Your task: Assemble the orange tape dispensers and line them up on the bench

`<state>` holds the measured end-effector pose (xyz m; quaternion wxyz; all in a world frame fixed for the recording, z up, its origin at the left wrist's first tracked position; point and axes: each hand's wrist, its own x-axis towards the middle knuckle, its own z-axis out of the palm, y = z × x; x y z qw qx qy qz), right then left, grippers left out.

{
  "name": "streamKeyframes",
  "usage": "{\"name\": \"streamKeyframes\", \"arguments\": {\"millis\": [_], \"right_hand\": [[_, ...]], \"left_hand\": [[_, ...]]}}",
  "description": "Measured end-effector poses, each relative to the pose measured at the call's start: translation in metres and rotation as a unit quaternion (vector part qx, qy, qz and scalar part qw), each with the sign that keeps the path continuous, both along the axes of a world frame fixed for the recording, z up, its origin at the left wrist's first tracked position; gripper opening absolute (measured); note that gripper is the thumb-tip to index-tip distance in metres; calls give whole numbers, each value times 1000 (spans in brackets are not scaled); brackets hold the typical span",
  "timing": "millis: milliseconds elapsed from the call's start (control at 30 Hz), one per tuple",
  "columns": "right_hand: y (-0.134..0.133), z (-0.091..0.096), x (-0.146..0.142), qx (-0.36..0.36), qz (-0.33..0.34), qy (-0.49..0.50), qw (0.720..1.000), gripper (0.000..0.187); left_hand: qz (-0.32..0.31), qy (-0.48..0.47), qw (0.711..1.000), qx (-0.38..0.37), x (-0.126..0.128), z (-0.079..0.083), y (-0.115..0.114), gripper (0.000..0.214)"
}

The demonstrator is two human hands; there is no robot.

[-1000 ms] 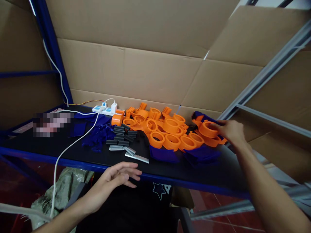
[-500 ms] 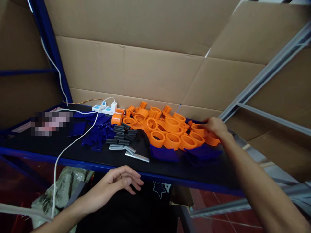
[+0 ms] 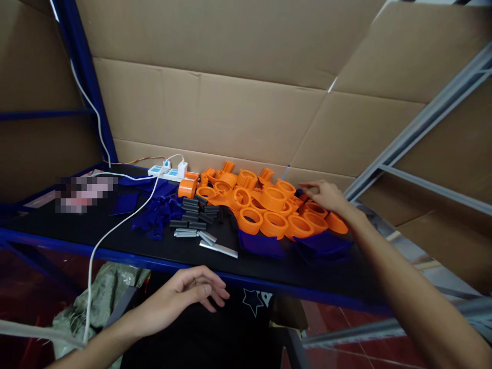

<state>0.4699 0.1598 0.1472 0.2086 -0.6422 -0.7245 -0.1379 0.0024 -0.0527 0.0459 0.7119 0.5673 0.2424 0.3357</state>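
My right hand (image 3: 326, 197) is above the right end of a pile of orange plastic rings (image 3: 275, 198), its fingers stretched out and apart, with nothing visible in them. Whether a fingertip touches a ring is hard to make out. In front of the table's near edge, my left hand (image 3: 192, 289) hangs with loosely curved fingers and holds nothing. Dark blue flat pieces (image 3: 261, 245) lie along the pile's front. Left of the rings are several short dark grey strips (image 3: 190, 210), silver strips (image 3: 186, 233) and a longer silver bar (image 3: 219, 249).
Crumpled blue pieces (image 3: 157, 212) lie left of the strips. A white power strip (image 3: 172, 172) stands at the back, and its white cable (image 3: 123, 223) crosses the table. Cardboard (image 3: 230, 113) walls the back; a grey metal post (image 3: 415, 123) slants along the right.
My right hand has come off the orange rings at the right end of the pile, moving slightly up and left as its fingers opened. The left hand has barely moved.
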Motion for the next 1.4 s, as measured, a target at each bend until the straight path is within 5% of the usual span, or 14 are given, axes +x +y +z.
{"name": "streamKeyframes", "arguments": {"millis": [133,333,467,567,767,900,1000,1133,1400], "right_hand": [[10,-3,-28,-76,56,-49,994,19],[6,17,-30,-44,96,-86,991,19],[-29,46,-44,54,123,-80,988,27],[-82,54,-90,126,203,-11,971,25],[-197,6,-225,-44,449,66,890,10],[-219,-30,-267,-96,523,26,846,15],[-208,-41,-266,-62,478,36,876,19],[-186,-55,-249,5,313,-43,949,23],[-178,-76,-242,-32,265,-164,950,15]], "left_hand": [[-5,5,1000,-3,-1,0,-1,29],[5,-11,1000,-7,-2,1,-1,28],[24,-55,998,-10,-1,-4,1,31],[62,-110,992,3,-1,-5,1,40],[178,-217,960,6,-3,2,-3,61],[233,-220,945,-70,-8,1,-2,50],[244,-199,942,-114,-12,-1,4,52],[257,-177,942,-121,-15,1,10,52],[254,-143,947,-135,-14,2,10,52]]}}
